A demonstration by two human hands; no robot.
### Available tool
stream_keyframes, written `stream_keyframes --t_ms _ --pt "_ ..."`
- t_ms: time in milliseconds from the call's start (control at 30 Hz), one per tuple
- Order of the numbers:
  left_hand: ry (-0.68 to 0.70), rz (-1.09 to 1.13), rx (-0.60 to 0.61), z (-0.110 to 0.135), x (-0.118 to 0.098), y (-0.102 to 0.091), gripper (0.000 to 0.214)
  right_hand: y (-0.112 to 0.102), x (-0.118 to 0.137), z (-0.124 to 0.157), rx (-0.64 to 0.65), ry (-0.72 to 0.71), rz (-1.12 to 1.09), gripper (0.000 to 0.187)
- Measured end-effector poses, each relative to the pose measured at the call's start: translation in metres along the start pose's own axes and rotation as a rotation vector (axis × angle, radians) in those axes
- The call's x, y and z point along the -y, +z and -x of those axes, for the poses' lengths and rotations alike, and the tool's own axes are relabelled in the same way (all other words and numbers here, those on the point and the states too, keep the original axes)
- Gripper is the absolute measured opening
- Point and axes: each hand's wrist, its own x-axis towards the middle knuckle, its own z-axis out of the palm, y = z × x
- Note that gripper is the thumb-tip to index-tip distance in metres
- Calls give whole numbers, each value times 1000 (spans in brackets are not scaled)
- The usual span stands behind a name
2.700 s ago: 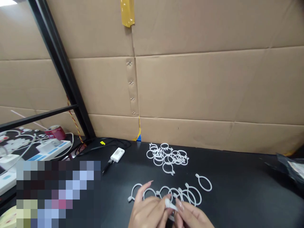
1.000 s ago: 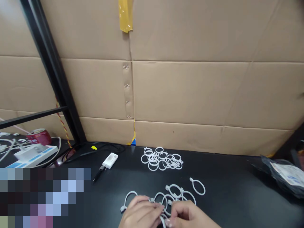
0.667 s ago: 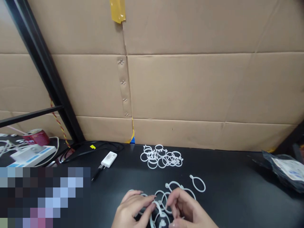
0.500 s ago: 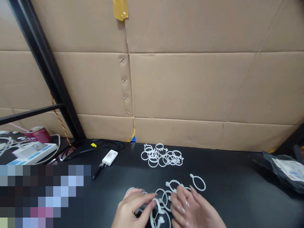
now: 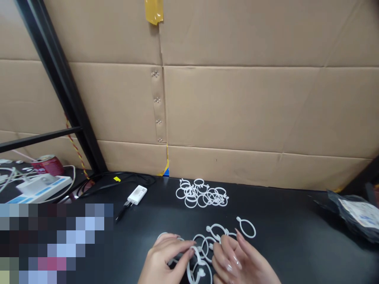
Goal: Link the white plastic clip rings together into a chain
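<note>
left grip (image 5: 166, 260) on white ring (image 5: 201, 272), right grip (image 5: 240, 265) loose beside it

ring pile (image 5: 202, 193) behind near rings (image 5: 216, 226) | adapter (image 5: 137, 195) left of pile | bag (image 5: 355, 213) far right | all on table (image 5: 290, 244)

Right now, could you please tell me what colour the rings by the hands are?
The rings are white, clearest in the head view.

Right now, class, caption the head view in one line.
Left hand pinches a white ring, right hand touches loose rings on a black table; ring pile behind.
</note>
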Motion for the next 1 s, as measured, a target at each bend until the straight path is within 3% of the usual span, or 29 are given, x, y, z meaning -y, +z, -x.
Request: stream_keyframes --t_ms 267,1000 --pt "-19 1 27 2 3 2 15 1 1 0 32 17 -40 59" --pt "-30 50 40 5 2 3 13 0 2 -2 -31 29 -89 55"
